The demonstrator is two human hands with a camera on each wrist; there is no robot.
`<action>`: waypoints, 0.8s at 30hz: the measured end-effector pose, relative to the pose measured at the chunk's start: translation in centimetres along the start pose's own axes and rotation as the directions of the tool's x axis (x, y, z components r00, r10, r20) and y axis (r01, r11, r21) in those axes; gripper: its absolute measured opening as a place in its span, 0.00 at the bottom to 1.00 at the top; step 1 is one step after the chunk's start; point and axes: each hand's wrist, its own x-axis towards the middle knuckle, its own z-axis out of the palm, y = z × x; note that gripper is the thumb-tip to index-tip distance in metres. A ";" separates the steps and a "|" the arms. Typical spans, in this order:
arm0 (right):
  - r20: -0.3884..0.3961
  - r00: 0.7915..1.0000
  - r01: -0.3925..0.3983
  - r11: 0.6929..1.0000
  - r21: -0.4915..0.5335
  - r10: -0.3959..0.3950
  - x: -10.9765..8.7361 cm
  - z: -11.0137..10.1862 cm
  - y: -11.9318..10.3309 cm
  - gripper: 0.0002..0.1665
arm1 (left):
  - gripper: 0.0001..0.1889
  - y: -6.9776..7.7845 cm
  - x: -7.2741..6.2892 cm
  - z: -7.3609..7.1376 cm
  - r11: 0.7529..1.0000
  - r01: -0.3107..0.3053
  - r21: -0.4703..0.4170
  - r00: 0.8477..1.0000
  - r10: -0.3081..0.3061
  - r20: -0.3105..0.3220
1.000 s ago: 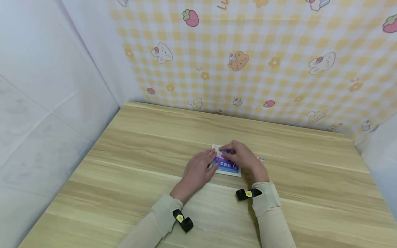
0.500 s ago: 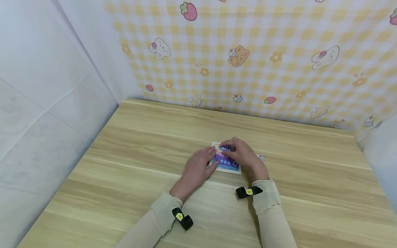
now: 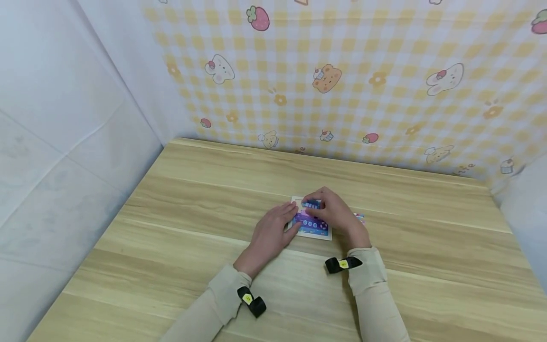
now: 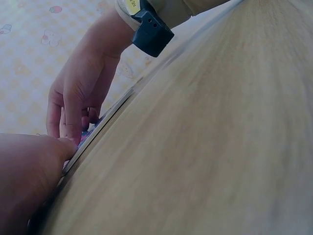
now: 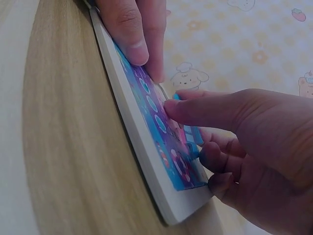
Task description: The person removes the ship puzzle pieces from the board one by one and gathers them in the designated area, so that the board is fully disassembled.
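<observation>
Right hand (image 3: 338, 214) partly hides the pinched blue piece (image 5: 194, 135)

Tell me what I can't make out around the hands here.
Board's left edge: head view, partly under the left hand.
Blue piece's full outline: right wrist view, fingers of the right hand cover it.
Colourful item: head view, too small, partly behind the right wrist.
</observation>
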 end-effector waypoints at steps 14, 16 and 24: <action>-0.038 0.999 -0.028 0.999 0.034 0.029 0.0 -0.6 0.6 0.18 | 0.28 -0.1 -0.2 0.0 1.000 0.006 -0.025 1.000 -0.006 -0.006; -0.037 0.999 -0.022 1.000 0.021 0.022 -0.1 -0.6 0.5 0.17 | 0.28 -0.1 -0.2 0.0 1.000 0.008 -0.025 1.000 -0.008 -0.005; -0.049 0.999 0.011 0.999 0.036 -0.010 -0.5 -0.9 0.6 0.18 | 0.27 0.0 -0.1 -0.1 0.999 0.017 -0.037 1.000 -0.017 0.000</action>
